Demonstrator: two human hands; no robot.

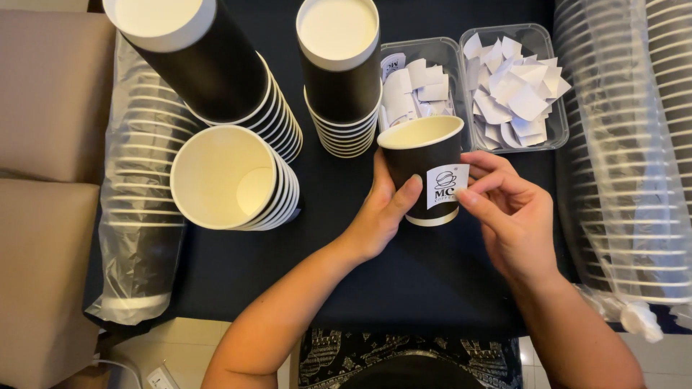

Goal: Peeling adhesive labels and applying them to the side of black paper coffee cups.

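A black paper cup with a white inside is held upright over the dark table. My left hand grips its left side, thumb across the front. My right hand touches a small white square sticker on the cup's front with its fingertips. Behind the cup stand two clear plastic trays, one with several white stickers, the other fuller.
Stacks of black cups stand at the back: one tall leaning stack, a middle stack, and an open-mouthed stack. Plastic-wrapped sleeves of cups lie along the left and right edges. A beige seat is at left.
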